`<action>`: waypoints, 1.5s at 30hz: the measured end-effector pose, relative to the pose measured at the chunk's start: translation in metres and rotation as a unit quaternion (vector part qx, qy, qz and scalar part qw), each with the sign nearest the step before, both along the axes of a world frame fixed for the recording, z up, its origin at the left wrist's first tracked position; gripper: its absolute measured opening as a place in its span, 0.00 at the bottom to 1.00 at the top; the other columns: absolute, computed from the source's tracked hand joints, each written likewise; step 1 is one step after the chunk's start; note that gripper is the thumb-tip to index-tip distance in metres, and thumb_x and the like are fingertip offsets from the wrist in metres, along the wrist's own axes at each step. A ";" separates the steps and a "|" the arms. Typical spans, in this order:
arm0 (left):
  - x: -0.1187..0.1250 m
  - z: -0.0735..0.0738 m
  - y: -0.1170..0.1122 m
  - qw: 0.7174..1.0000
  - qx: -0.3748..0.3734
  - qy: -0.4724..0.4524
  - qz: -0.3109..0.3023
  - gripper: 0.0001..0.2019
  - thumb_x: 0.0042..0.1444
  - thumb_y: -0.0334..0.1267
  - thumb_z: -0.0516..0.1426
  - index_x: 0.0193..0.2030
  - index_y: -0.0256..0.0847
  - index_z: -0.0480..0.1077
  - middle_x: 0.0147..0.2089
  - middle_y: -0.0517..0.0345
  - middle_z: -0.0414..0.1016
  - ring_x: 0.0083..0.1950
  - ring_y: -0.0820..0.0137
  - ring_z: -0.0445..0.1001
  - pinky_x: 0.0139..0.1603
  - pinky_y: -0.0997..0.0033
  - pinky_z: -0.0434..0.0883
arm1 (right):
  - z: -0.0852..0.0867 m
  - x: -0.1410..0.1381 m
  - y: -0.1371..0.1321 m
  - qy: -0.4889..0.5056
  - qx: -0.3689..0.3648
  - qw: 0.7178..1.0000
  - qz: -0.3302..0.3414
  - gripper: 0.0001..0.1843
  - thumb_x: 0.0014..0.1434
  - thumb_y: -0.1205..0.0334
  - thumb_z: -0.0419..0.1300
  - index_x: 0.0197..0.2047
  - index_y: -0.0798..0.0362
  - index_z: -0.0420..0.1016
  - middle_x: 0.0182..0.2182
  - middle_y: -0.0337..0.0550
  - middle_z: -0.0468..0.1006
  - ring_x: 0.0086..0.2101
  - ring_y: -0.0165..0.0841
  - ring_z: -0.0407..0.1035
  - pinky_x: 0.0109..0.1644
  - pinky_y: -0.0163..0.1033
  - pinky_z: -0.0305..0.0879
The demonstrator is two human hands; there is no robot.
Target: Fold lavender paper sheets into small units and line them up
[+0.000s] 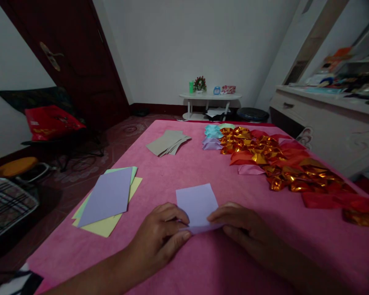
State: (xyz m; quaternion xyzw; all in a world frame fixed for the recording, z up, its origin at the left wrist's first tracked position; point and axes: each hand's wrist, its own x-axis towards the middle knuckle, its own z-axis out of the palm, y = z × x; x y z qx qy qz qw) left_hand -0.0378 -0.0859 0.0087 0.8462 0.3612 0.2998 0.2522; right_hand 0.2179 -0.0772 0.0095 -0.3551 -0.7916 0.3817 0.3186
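A small sheet of lilac paper (pixel 197 203) lies on the pink table cover in front of me, its near edge turned up in a narrow fold. My left hand (pixel 164 231) pinches the left end of that fold between thumb and fingers. At the right end, my right hand (pixel 238 223) closes on the same edge, fingers on top and thumb below. To the left rests a loose stack of coloured paper (pixel 107 196), lilac on top with green and yellow sheets sticking out beneath.
Grey-brown paper pieces (pixel 169 142) lie fanned out farther back. Rows of folded shiny gold pieces (pixel 276 182), with red, pink and blue ones, cover the right of the pink cloth (pixel 160 176). A white side table (pixel 210 96) stands by the wall, a white cabinet (pixel 322 127) at right.
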 end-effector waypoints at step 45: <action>0.042 0.006 0.078 0.917 -0.234 -0.308 0.098 0.13 0.47 0.43 0.63 0.27 0.31 0.75 0.22 0.57 0.71 0.22 0.76 0.63 0.25 0.77 0.59 | -0.015 -0.024 0.073 0.242 -0.010 0.924 -0.297 0.13 0.49 0.52 0.64 0.28 0.55 0.75 0.26 0.39 0.74 0.29 0.31 0.66 0.34 0.35 0.62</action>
